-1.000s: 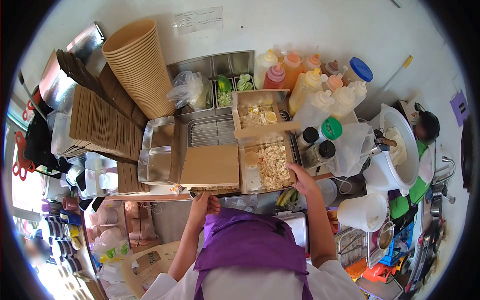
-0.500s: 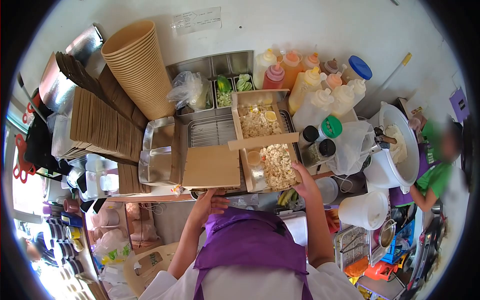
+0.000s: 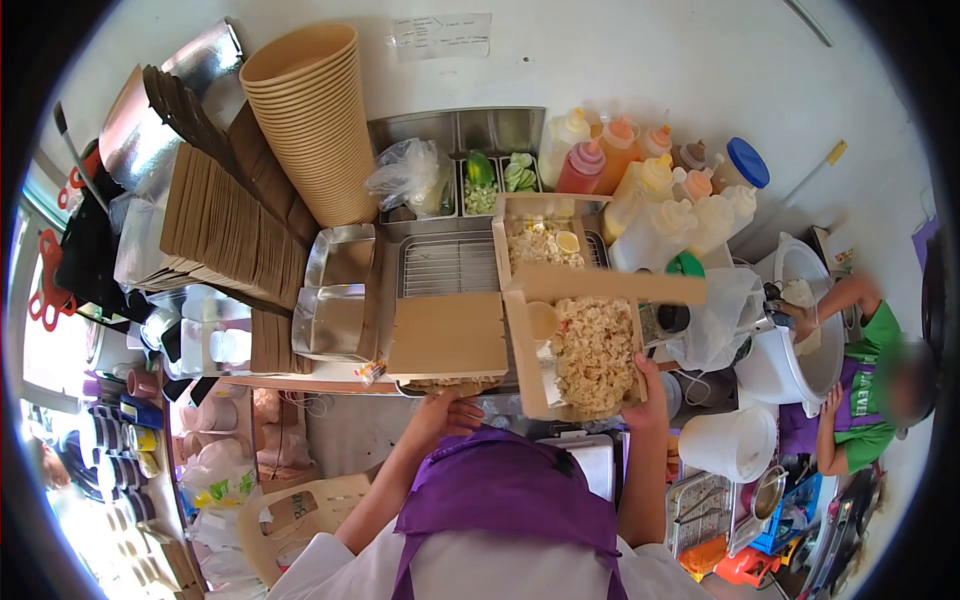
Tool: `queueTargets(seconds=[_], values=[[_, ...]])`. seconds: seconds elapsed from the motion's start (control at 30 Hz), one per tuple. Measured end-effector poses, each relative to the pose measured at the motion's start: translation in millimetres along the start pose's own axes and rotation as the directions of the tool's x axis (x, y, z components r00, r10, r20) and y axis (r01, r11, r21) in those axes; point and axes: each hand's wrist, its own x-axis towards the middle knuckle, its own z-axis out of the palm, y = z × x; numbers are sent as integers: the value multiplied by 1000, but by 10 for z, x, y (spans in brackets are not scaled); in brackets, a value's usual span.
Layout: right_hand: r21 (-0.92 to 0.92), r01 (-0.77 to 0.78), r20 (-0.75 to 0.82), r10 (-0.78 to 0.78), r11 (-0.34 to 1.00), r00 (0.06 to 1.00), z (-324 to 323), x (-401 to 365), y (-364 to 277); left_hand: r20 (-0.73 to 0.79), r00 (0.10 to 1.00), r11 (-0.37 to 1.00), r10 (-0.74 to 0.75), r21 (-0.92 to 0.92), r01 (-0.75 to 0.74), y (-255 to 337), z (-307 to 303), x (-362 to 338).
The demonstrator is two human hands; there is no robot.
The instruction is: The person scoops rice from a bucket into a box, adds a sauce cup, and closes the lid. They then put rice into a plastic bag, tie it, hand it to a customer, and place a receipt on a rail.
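Note:
My right hand (image 3: pixel 645 395) grips the right side of an open cardboard takeout box (image 3: pixel 540 385) and holds it raised and tilted. In it lie fried rice (image 3: pixel 592 355) and a small sauce cup (image 3: pixel 541 322). My left hand (image 3: pixel 445 415) is at the front edge of a second cardboard box (image 3: pixel 447 335), its fingers loosely stretched out. That box's lid is down, with some food showing at the front edge. Behind the raised box stands a third open box (image 3: pixel 503 232) of rice with a lemon slice (image 3: pixel 568 243).
Stacked paper buckets (image 3: pixel 305 130) and folded cardboard boxes (image 3: pixel 225 220) stand left. Sauce bottles (image 3: pixel 655 180) crowd the right rear, near vegetable tubs (image 3: pixel 480 195). A wire rack (image 3: pixel 445 262) lies between. A co-worker in green (image 3: pixel 865 370) reaches into a large white tub (image 3: pixel 790 360).
My right hand has lifted the open rice box off the counter and brought it nearer, tilting it. My left hand stays by the closed box. The co-worker's arm has moved into the tub.

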Motion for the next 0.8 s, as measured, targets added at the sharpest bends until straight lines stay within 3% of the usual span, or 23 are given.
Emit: queueTargets(seconds=[0.07,0.2,0.27,0.3,0.37,0.47,0.67,0.8], values=[[-192,262,133,-240,946,962,395,-105,18,9,1000,999,2,-51,-1,-74,71,7],[-223,317,309,-241,922,920,843,255,229,2,1000,989,-30,-145,30,-143,206,-24],[-127,65,252,-31,990,967,1120,584,308,10,1000,984,-25,-178,27,-154,196,-45],[29,-241,167,233,970,958,1321,734,277,14,1000,980,-23,-196,25,-159,190,-57],[-54,-303,309,305,951,901,1359,1139,491,11,1000,984,-11,-177,13,-159,180,-72],[-112,-336,324,354,935,877,1436,1436,715,17,1000,985,11,-171,-8,-185,144,-88],[-165,-321,144,345,933,928,1553,1547,842,20,1000,982,6,-190,-3,-189,120,-96],[-166,-299,103,318,940,942,1467,1780,914,16,1000,978,-16,-209,19,-171,124,-106]])
